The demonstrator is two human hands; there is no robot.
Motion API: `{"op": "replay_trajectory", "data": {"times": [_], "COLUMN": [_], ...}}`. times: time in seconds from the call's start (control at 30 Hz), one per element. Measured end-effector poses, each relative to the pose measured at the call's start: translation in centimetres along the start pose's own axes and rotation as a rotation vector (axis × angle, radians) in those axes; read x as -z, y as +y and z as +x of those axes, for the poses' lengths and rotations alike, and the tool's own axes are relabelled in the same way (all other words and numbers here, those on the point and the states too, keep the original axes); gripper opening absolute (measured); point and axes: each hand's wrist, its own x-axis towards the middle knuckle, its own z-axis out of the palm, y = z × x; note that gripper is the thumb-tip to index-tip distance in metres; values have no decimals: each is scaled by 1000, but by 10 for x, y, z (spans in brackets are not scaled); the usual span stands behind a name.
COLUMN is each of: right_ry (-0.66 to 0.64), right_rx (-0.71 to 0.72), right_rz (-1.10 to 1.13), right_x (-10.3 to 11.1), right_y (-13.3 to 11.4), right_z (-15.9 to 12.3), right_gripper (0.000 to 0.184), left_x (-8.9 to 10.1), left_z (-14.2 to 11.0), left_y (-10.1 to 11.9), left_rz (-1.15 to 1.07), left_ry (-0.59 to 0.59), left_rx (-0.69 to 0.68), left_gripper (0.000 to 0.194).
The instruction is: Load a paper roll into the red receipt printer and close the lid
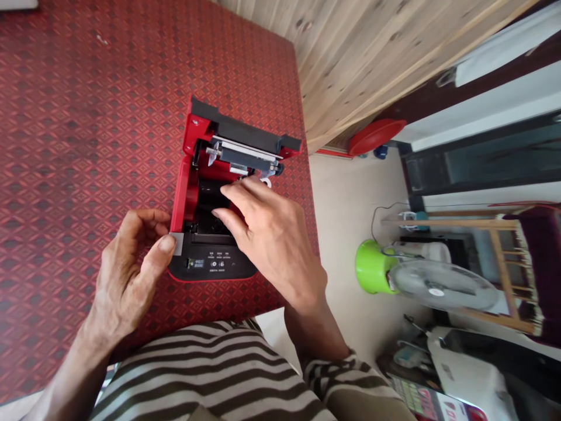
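A red and black label printer (228, 257) sits on the patterned red tabletop with its lid (249, 131) raised at the far side. My left hand (134, 269) is at the printer's near left corner, its thumb on a small grey piece (177, 242) and its fingers curled against the side. Over the black inner compartment (208, 196) my right hand (269, 234) reaches in from the right, thumb and forefinger apart with nothing visible between them. Its other fingers are partly hidden. Part of a white ring (266, 182) shows just beyond that hand.
The red-patterned table (87, 117) meets a wooden panel (372, 52) at the upper right. On the floor to the right are a green bucket (372, 266), a fan (442, 283) and a wooden rack (499, 257). A red basin (377, 135) lies farther back.
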Motion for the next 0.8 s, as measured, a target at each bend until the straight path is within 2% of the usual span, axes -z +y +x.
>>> {"op": "replay_trajectory", "data": {"times": [0.13,0.33,0.43,0.6,0.8], "right_ry": [10,-71,-46,80,369], "right_rx": [60,85,100,117,139], "right_rz": [16,-2,16,104,299], "right_x": [-3,-3,-3,-9,-9], "right_y": [3,6,7,13,25], "right_z": [-7,1,2,-7,-28], "right_gripper": [21,29,25,22,15], "left_x": [1,-2,-3,-2,0], "left_z": [1,2,3,3,3], "left_y": [1,1,2,0,1], "left_rz": [21,48,52,68,61], "left_ry": [7,7,6,13,-10], "left_rx": [-9,-18,-21,-25,-9], "left_gripper": [32,34,34,34,36]}}
